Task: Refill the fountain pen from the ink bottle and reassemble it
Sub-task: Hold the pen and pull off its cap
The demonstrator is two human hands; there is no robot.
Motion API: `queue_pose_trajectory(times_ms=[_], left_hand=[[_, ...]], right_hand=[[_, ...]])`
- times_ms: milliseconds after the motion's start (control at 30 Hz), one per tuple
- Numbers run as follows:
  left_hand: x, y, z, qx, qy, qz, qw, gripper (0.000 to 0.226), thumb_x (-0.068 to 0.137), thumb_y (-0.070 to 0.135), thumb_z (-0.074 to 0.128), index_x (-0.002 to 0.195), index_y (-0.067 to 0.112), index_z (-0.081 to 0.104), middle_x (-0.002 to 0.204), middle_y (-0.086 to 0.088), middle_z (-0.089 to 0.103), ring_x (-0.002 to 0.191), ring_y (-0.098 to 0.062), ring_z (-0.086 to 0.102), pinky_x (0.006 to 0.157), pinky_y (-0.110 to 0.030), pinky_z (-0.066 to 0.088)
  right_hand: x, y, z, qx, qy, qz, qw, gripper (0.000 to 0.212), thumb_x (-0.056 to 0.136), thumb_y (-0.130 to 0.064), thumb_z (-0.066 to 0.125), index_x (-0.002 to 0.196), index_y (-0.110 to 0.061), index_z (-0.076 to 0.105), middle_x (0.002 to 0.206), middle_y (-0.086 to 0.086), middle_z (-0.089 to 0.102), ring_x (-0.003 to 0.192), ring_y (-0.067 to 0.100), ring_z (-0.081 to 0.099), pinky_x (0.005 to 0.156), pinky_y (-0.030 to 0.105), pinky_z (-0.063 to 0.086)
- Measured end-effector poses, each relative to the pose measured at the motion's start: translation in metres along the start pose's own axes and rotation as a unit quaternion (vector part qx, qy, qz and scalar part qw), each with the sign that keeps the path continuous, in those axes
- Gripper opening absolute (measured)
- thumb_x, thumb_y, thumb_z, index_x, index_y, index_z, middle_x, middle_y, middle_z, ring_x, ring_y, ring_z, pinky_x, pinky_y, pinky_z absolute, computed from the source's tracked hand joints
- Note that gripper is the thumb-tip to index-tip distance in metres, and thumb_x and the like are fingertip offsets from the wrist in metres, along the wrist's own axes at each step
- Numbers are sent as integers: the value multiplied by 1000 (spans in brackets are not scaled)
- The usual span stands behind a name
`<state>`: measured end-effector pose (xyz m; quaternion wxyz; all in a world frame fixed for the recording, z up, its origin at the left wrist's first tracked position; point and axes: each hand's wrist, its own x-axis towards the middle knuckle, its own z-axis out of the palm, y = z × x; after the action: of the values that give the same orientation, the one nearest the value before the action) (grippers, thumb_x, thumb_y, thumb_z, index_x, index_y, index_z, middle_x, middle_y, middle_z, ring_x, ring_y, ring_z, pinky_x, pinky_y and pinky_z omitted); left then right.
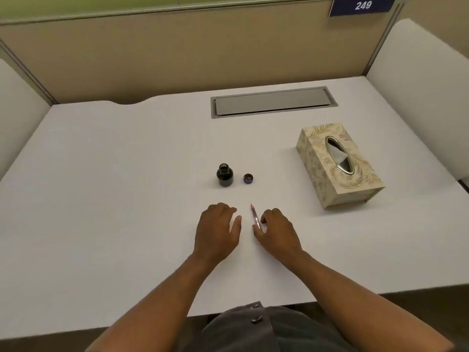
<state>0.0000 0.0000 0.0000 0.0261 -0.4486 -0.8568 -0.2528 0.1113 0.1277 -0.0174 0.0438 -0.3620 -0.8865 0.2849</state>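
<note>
White laminate desk [106,189], matte, bounded at rear by beige partition [177,59]; grey recessed cable hatch [274,101] set into far edge, lid down. Item 1: ink bottle [224,175], dark glass, upright, uncapped, mouth showing, placed at centre of desk. Item 2: bottle cap [248,178], dark with purple tint inside, lying open side up just right of bottle, apart from it. Item 3: fountain pen section [255,216], slim, translucent, reddish at nib end, nib pointing away toward cap; near end pinched between thumb and fingers of right hand [276,231]; barrel and pen cap not identifiable in view. Whether pen rests on desk or sits slightly raised: cannot tell. Item 4: left hand [218,229], palm down on desk just left of pen, fingers loosely curled, thumb extended toward pen without touching, grasping nothing. Both hands positioned nearer than bottle and cap, close together, pen between them. Item 5: tissue box [337,166], cream with gold leaf pattern, lying at an angle to right of bottle and well apart from it, oval metallic-rimmed slot on top, white tissue visible inside. Blue sign [363,5] at upper right on partition, white numerals 249. Bare forearms entering from near edge; grey garment [253,329] with 2 buttons at bottom centre.
</note>
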Motion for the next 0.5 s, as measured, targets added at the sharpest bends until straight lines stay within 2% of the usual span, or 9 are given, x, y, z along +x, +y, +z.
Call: queue_pose_trajectory(times_ms=[100, 200, 333, 400, 500], left_hand=[[-4, 4, 4, -24, 1, -10, 1000, 24, 88, 27, 60, 104, 12, 69, 89, -1, 65, 82, -22, 58, 73, -32, 47], [-10, 10, 7, -81, -25, -52, 995, 24, 91, 26, 58, 108, 13, 68, 94, 0, 64, 86, -16, 56, 75, -23, 43], [-14, 20, 11, -185, -41, -137, 972, 20, 92, 24, 58, 107, 16, 68, 95, 6, 63, 76, -1, 56, 69, -6, 40], [-10, 26, 10, -261, -52, -226, 937, 15, 92, 27, 58, 102, 22, 68, 94, 13, 66, 78, 2, 60, 68, -5, 41], [1, 28, 3, -436, -91, -339, 829, 17, 91, 33, 59, 95, 23, 72, 90, 9, 73, 81, -7, 67, 66, -19, 48]], right_hand=[[2, 0, 0, -14, -17, 28, 999, 19, 88, -34, 58, 89, -15, 56, 94, 3, 58, 78, 20, 56, 68, 31, 47], [1, 1, 1, -3, -22, 44, 999, 15, 86, -31, 58, 84, -16, 55, 89, 1, 58, 75, 18, 54, 63, 28, 41], [-3, -1, 0, 71, -1, 60, 996, 14, 80, -30, 63, 76, -17, 60, 75, -4, 60, 67, 16, 57, 60, 30, 46], [-7, -4, -2, 127, -2, 49, 991, 13, 77, -31, 67, 71, -21, 61, 65, -8, 61, 61, 10, 57, 55, 24, 44], [-13, -10, -7, 189, -38, 30, 981, 14, 78, -33, 69, 69, -25, 62, 61, -11, 64, 56, 2, 59, 52, 12, 43]])
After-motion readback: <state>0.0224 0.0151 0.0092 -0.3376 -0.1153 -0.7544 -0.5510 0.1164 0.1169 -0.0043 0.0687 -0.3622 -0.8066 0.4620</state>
